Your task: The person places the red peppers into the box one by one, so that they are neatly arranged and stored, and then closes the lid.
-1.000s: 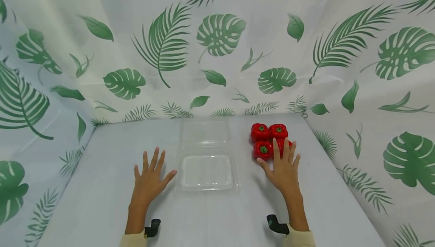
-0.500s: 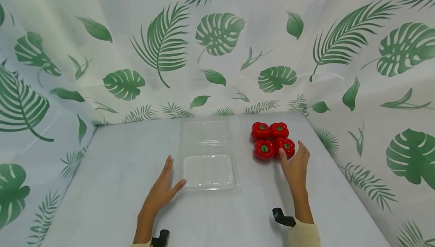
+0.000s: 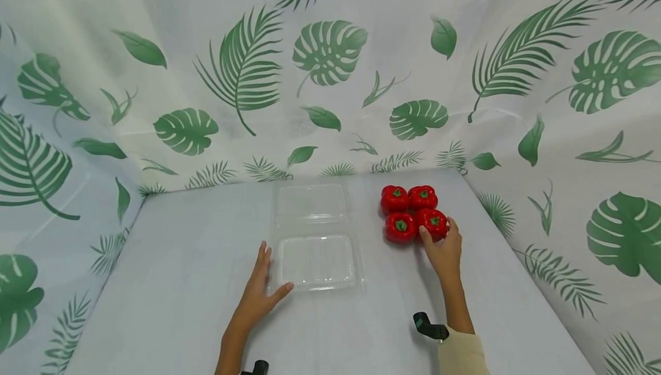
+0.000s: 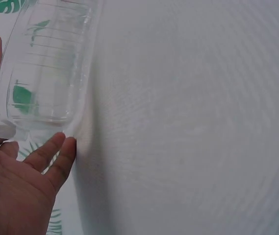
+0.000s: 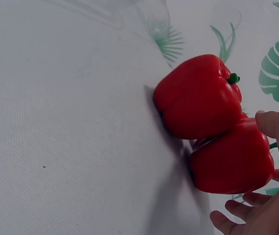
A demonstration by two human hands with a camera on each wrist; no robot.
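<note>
Several red bell peppers with green stems stand in a tight cluster at the right of the head view. My right hand [image 3: 446, 252] is at the near right bell pepper [image 3: 431, 225], thumb over its near left side and fingers at its right side. In the right wrist view a gap shows between the lower fingertips [image 5: 220, 221] and that pepper [image 5: 232, 159]. My left hand [image 3: 256, 297] is spread at the near left corner of a clear plastic clamshell box [image 3: 319, 288], which lies unfolded. Its fingertips [image 4: 69, 147] are close to the box's edge in the left wrist view.
The far half of the clamshell [image 3: 311, 187] lies flat toward the back of the white table [image 3: 181, 260]. Behind and beside the table hangs a leaf-print sheet [image 3: 330, 100]. A black wrist camera mount [image 3: 430, 327] sits at the right wrist.
My right hand went from above the peppers to the right side of the near right one, and its fingers drew in. My left hand moved right and nearer, to the box's corner.
</note>
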